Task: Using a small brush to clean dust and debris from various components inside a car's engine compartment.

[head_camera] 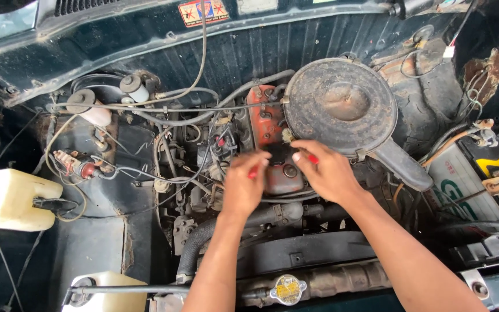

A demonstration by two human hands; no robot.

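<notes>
I look down into an open engine bay. Both my hands meet over the red valve cover [270, 130] in the middle. My left hand [242, 188] is closed, and a red handle end [253, 171] pokes out between its fingers. My right hand [326, 172] is closed too, with a red piece [313, 158] showing at its fingers. Between the two hands sits a small black part [276, 153] on top of the cover; both sets of fingertips touch it. What the red pieces belong to is hidden by my fingers.
A round dusty air cleaner housing [342, 104] sits just behind my right hand. A battery [480, 173] lies at the right. A white reservoir [10, 199] stands at the left, another [108, 292] at the bottom. Hoses and wires cross the bay; a radiator cap [288, 289] is near me.
</notes>
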